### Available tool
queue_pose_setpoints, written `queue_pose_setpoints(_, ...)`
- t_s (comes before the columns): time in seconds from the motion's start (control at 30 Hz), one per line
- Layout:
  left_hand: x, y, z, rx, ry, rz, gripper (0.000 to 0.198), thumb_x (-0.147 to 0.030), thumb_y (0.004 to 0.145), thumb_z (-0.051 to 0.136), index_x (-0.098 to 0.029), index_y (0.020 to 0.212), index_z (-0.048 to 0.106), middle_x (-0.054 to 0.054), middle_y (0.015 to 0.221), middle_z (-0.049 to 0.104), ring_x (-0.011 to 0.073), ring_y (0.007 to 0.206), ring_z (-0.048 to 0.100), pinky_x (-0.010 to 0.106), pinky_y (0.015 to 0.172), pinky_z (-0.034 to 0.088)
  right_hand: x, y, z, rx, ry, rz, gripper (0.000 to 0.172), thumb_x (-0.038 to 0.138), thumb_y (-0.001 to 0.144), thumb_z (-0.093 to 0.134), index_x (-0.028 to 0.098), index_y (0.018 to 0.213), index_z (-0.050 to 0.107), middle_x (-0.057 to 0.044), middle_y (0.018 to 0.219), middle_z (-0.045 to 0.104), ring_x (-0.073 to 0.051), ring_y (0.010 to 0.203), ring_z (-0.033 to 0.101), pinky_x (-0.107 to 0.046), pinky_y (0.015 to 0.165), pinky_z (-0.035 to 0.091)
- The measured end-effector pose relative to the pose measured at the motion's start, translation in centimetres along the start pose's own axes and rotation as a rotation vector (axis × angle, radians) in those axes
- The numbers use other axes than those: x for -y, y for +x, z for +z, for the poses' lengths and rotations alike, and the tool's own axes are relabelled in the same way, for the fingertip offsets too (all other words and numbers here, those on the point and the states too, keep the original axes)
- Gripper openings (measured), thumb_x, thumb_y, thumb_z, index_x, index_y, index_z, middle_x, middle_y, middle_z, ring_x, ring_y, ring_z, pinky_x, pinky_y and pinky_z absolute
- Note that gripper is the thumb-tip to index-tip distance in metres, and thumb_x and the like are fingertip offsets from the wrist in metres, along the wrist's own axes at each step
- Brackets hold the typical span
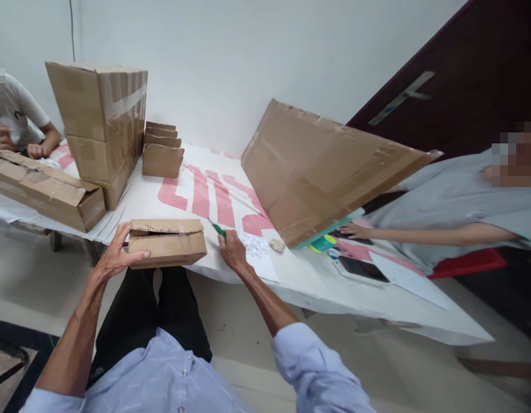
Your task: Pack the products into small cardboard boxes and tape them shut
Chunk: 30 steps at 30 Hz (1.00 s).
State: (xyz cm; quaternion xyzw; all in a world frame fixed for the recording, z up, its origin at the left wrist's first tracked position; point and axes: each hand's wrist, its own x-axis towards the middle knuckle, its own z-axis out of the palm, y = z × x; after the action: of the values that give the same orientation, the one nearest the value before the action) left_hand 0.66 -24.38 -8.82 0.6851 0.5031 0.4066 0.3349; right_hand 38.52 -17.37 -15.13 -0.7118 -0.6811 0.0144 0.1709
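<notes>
A small cardboard box lies at the near edge of the table, its top seam torn. My left hand grips the box's left end, fingers curled round it. Just right of the box, my right hand is closed on a green-handled tool whose tip points toward the box. A printed sheet of paper lies beside my right hand.
Tall taped cartons and small flat boxes stand at the back left. A long carton lies far left by a seated person. A large carton tilts at right by another person. A tape roll and tablet lie nearby.
</notes>
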Motion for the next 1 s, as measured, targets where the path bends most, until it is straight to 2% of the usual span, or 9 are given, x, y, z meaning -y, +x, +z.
queue_pose_setpoints(0.07, 0.0, 0.1, 0.1, 0.0, 0.009, 0.001, 0.077, -0.06, 0.077, 0.08, -0.026, 0.141, 0.055, 0.01, 0.143, 0.051, 0.0345, 0.139, 0.051, 0.044, 0.106, 0.056, 0.1, 0.0, -2.4, -0.17, 0.177, -0.073, 0.038, 0.032, 0.109, 0.032, 0.016, 0.12, 0.065, -0.012, 0.107, 0.07, -0.025, 0.096, 0.063, -0.035, 0.081, 0.05)
queue_pose_setpoints(0.13, 0.0, 0.2, 0.1, -0.002, 0.021, 0.0, 0.076, -0.059, 0.077, 0.079, -0.027, 0.142, 0.055, 0.009, 0.141, 0.051, 0.0334, 0.138, 0.052, 0.044, 0.106, 0.055, 0.9, -0.7, -5.4, -0.274, 0.41, -0.28, 0.037, 0.041, 0.109, 0.04, 0.019, 0.116, 0.068, -0.007, 0.098, 0.072, -0.023, 0.09, 0.065, -0.034, 0.079, 0.052)
queue_pose_setpoints(0.23, -0.1, 0.2, 0.2, -0.007, 0.03, 0.002, 0.075, -0.058, 0.079, 0.078, -0.027, 0.143, 0.055, 0.008, 0.142, 0.051, 0.032, 0.138, 0.052, 0.044, 0.109, 0.053, 3.2, -2.6, -9.6, -0.168, 0.455, -0.605, 0.03, 0.044, 0.106, 0.054, 0.023, 0.116, 0.074, -0.005, 0.099, 0.076, -0.021, 0.088, 0.069, -0.033, 0.081, 0.054)
queue_pose_setpoints(0.33, -0.2, 0.1, 0.2, -0.005, 0.033, -0.008, 0.075, -0.059, 0.079, 0.077, -0.027, 0.143, 0.054, 0.009, 0.143, 0.05, 0.0314, 0.138, 0.052, 0.043, 0.108, 0.053, 5.7, -4.1, -12.0, -0.105, 0.263, -0.735, 0.028, 0.041, 0.106, 0.057, 0.023, 0.118, 0.076, -0.007, 0.099, 0.077, -0.02, 0.086, 0.07, -0.031, 0.077, 0.052)
queue_pose_setpoints(0.5, 0.1, 0.0, 0.4, -0.02, 0.029, 0.007, 0.076, -0.062, 0.078, 0.077, -0.027, 0.142, 0.054, 0.009, 0.143, 0.05, 0.0314, 0.137, 0.053, 0.042, 0.106, 0.055, 8.1, -4.2, -12.8, -0.041, -0.065, -0.745, 0.029, 0.04, 0.108, 0.055, 0.021, 0.114, 0.076, -0.007, 0.096, 0.074, -0.017, 0.077, 0.066, -0.027, 0.065, 0.04)
queue_pose_setpoints(0.63, 0.3, -0.1, 0.4, -0.029, 0.039, 0.018, 0.075, -0.062, 0.079, 0.078, -0.028, 0.142, 0.055, 0.009, 0.144, 0.051, 0.033, 0.138, 0.052, 0.044, 0.106, 0.056, 9.8, -3.9, -12.9, 0.011, -0.208, -0.669, 0.029, 0.04, 0.109, 0.054, 0.021, 0.11, 0.076, -0.007, 0.098, 0.073, -0.017, 0.078, 0.064, -0.028, 0.062, 0.032)
queue_pose_setpoints(0.77, 0.5, -0.2, 0.2, -0.001, 0.031, 0.014, 0.079, -0.06, 0.08, 0.079, -0.028, 0.147, 0.053, 0.01, 0.149, 0.049, 0.0336, 0.142, 0.05, 0.046, 0.108, 0.055, 9.6, -4.1, -13.4, 0.053, -0.282, -0.586, 0.028, 0.041, 0.107, 0.055, 0.022, 0.107, 0.076, -0.006, 0.099, 0.073, -0.018, 0.08, 0.065, -0.029, 0.061, 0.029)
queue_pose_setpoints(0.87, 0.7, -0.1, 0.0, -0.003, 0.004, 0.025, 0.094, -0.059, 0.076, 0.084, -0.031, 0.157, 0.044, 0.012, 0.156, 0.044, 0.0366, 0.148, 0.045, 0.049, 0.11, 0.055, 7.5, -3.8, -14.0, -0.009, -0.201, -0.513, 0.031, 0.044, 0.106, 0.056, 0.022, 0.099, 0.077, -0.007, 0.094, 0.073, -0.019, 0.078, 0.065, -0.029, 0.063, 0.033)
queue_pose_setpoints(1.0, 0.6, 0.3, 0.0, -0.003, -0.006, 0.027, 0.103, -0.058, 0.074, 0.086, -0.03, 0.162, 0.039, 0.013, 0.159, 0.04, 0.0392, 0.152, 0.04, 0.052, 0.113, 0.054, 4.2, -2.0, -12.8, -0.18, 0.205, -0.488, 0.031, 0.048, 0.103, 0.058, 0.024, 0.103, 0.077, -0.007, 0.093, 0.075, -0.021, 0.081, 0.065, -0.032, 0.073, 0.046)
